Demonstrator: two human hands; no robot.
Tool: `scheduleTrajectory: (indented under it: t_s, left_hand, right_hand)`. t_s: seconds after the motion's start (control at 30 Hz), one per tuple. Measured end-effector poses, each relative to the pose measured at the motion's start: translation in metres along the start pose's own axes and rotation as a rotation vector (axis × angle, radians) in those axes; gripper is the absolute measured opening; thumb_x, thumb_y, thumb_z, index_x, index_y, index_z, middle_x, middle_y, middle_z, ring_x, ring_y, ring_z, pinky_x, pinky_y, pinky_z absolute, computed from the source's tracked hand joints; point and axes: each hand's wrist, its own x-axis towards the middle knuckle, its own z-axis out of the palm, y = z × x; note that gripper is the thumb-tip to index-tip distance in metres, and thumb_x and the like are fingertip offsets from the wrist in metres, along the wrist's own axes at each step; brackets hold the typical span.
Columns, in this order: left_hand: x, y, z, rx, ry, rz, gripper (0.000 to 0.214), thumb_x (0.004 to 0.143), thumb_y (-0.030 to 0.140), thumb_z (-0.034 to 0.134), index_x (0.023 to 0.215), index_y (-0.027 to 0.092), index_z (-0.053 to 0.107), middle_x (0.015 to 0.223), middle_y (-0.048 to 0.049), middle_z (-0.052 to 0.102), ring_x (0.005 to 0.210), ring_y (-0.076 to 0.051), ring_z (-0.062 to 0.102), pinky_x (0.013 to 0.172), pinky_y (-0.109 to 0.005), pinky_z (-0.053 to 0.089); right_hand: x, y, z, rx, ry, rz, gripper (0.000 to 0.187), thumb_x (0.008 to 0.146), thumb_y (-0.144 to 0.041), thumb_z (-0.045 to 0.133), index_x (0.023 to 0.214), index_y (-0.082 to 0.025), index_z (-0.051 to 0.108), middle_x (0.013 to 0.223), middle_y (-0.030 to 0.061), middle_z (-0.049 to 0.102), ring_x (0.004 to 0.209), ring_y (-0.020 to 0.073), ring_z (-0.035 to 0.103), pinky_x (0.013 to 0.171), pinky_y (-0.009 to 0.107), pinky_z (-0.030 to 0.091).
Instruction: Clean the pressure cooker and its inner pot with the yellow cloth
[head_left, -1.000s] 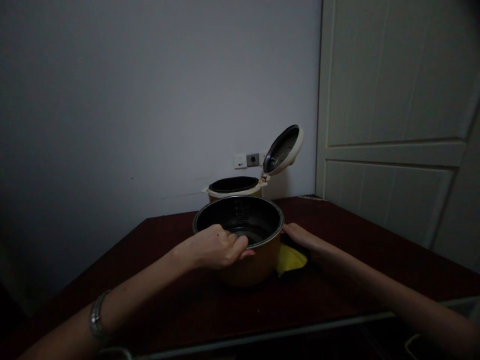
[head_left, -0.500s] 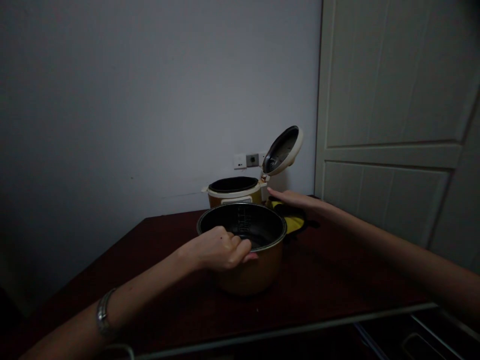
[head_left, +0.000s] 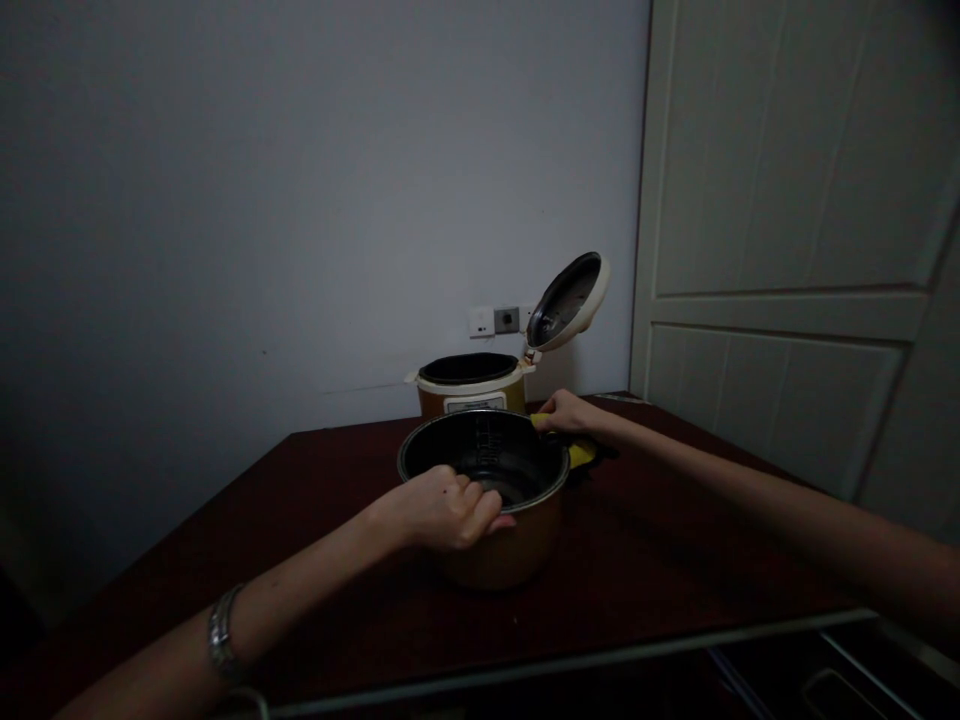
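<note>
A rice cooker inner pot point(head_left: 517, 550), dark inside with marks on its wall and yellow-brown outside, is in front of me. My left hand point(head_left: 446, 508) is closed over its near rim, thumb outside. At the far right rim, my right hand point(head_left: 571, 413) pinches a yellow-and-black cloth point(head_left: 582, 454) that lies against the pot. Part of the cloth hangs beside the pot, and its exact shape is hard to make out in the dim light. Behind the pot stands the rice cooker point(head_left: 431, 400), its lid point(head_left: 574, 300) raised to the right.
The dark red table point(head_left: 322, 500) reaches back to a pale wall point(head_left: 300, 200) with sockets point(head_left: 495, 321). A panelled door point(head_left: 780, 240) stands at the right. Below the table's front edge point(head_left: 600, 662), dark items show at the lower right.
My right hand has gone from flat and outstretched behind the pot to pinching the cloth at its rim. The cloth has shifted closer against the pot. My left hand keeps its hold.
</note>
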Motion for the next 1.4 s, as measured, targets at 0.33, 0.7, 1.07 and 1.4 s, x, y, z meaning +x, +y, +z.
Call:
scheduleTrajectory:
  t_s: [0.33,0.7,1.07,1.4]
  left_hand:
    - [-0.009,0.009,0.020,0.305,0.023,0.139,0.031,0.090,0.032,0.043,0.063,0.018,0.044,0.046,0.0028,0.049,0.039,-0.012,0.049,0.035,-0.023,0.033]
    - [-0.011,0.011,0.032,0.299,0.040,0.148,0.030,0.089,0.034,0.045,0.064,0.018,0.043,0.046,0.0040,0.048,0.039,-0.011,0.048,0.033,-0.024,0.031]
    - [-0.016,0.011,0.041,0.256,0.056,0.155,0.030,0.089,0.032,0.045,0.063,0.018,0.044,0.046,0.0038,0.048,0.037,-0.011,0.047,0.031,-0.025,0.031]
    - [-0.017,0.010,0.042,0.219,0.017,0.155,0.029,0.090,0.031,0.044,0.064,0.018,0.044,0.047,0.0029,0.051,0.039,-0.012,0.050,0.033,-0.025,0.031]
  right_hand:
    - [-0.011,0.006,0.004,-0.132,0.050,0.020,0.020,0.063,-0.023,0.065,0.075,-0.009,0.072,0.065,0.0033,0.064,0.058,0.0125,0.057,0.045,0.018,0.037]
    - [-0.008,0.023,0.010,-0.157,0.047,0.038,0.028,0.064,-0.025,0.064,0.086,-0.011,0.073,0.076,0.0057,0.070,0.069,0.0165,0.063,0.051,0.019,0.042]
    - [-0.006,0.032,0.015,-0.166,0.036,0.054,0.030,0.065,-0.021,0.063,0.092,-0.010,0.072,0.082,0.0072,0.070,0.076,0.0178,0.064,0.053,0.019,0.042]
    - [-0.008,0.032,0.014,-0.160,0.019,0.031,0.025,0.066,-0.025,0.063,0.084,-0.011,0.072,0.074,0.0054,0.068,0.064,0.0143,0.060,0.048,0.019,0.039]
